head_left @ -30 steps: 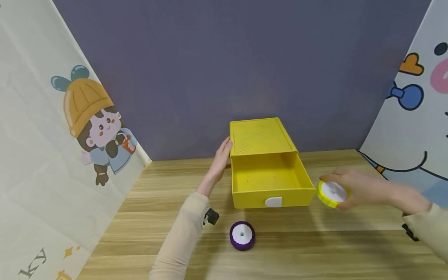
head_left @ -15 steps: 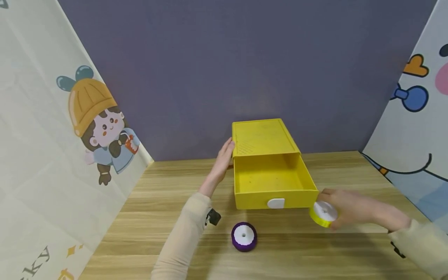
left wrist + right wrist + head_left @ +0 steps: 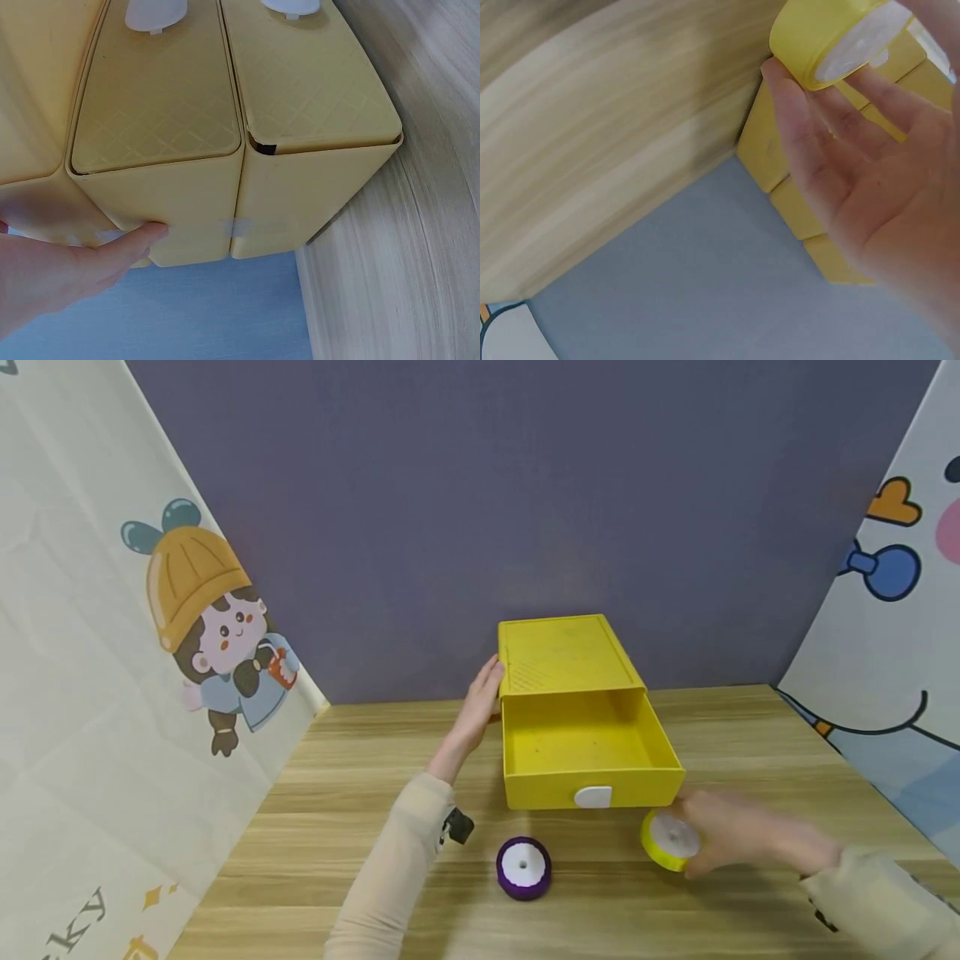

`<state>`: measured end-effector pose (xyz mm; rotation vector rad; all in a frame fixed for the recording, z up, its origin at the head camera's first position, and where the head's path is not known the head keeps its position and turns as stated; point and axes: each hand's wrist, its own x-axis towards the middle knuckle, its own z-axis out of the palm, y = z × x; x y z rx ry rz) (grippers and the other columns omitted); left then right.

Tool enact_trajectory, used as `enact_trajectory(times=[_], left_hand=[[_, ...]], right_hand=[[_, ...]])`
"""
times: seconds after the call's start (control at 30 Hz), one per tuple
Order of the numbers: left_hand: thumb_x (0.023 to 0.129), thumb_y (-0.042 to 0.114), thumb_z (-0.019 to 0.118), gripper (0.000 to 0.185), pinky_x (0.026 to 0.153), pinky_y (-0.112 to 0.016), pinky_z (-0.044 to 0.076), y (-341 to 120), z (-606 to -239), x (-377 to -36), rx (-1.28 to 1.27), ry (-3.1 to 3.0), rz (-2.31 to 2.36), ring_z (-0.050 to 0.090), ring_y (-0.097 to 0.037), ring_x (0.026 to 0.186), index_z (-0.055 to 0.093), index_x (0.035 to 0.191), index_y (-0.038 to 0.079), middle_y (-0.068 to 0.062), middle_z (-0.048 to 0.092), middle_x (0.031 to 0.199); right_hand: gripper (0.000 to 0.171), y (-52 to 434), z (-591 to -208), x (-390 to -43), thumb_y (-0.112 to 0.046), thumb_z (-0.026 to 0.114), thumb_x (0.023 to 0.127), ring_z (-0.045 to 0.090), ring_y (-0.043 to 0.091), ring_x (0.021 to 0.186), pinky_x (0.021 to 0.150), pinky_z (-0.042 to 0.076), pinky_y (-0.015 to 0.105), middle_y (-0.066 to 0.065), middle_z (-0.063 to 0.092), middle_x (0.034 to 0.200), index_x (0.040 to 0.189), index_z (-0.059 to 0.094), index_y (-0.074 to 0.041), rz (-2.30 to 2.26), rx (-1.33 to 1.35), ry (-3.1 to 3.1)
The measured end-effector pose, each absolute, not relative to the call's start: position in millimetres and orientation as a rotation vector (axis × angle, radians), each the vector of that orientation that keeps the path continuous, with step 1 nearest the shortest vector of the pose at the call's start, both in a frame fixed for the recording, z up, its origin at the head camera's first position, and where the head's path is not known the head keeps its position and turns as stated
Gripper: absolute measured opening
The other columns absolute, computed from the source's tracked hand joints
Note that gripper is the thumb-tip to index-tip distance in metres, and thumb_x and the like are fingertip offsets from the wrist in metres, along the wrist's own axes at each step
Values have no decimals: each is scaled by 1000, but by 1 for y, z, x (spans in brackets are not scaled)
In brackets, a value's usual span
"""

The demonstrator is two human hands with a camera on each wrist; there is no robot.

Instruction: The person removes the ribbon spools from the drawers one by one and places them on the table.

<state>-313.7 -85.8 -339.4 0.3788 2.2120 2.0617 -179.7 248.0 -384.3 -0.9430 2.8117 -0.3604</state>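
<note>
A yellow drawer box stands at the back of the wooden table, its top drawer pulled out and bare inside. My left hand rests flat against the box's left side, fingers straight; the left wrist view shows those fingers touching the yellow wall. My right hand grips a yellow ribbon spool with a white core, low over the table just right of the drawer front. The right wrist view shows the spool pinched at the fingertips. A purple ribbon spool lies flat before the drawer.
A purple wall stands behind the box. Cartoon-printed sheets lean in at the left and right. The drawer has a white half-round handle. Bare wood stretches left of the purple spool.
My right hand has carried the yellow spool down and leftward, from beside the drawer's right corner to just above the table in front of it. The left hand has stayed put.
</note>
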Motion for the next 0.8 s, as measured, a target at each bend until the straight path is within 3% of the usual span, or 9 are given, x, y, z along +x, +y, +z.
enact_trajectory(times=[0.27,0.43,0.8], left_hand=[[106,49,33,65,110,-60,43,-87,-341,-315,392,2225,2051,29,-32,150,15,161,18,-6,17,167],[107,48,33,65,111,-63,40,-87,-341,-315,413,2227,2056,30,-34,149,15,161,17,-8,18,167],[106,49,33,65,111,-63,40,-87,-341,-313,416,2223,2051,31,-33,149,14,161,19,-7,19,167]], right_hand=[[79,234,-394,-176,-37,92,58,61,18,103,82,57,38,9,59,127,128,61,-16,-364,-1130,2848],[79,228,-400,-176,-37,91,58,62,19,103,83,58,40,7,61,124,127,60,-15,-352,-1198,2857],[70,212,-407,-173,-43,90,60,62,12,99,81,56,33,1,68,119,121,64,-19,-309,-1287,2851]])
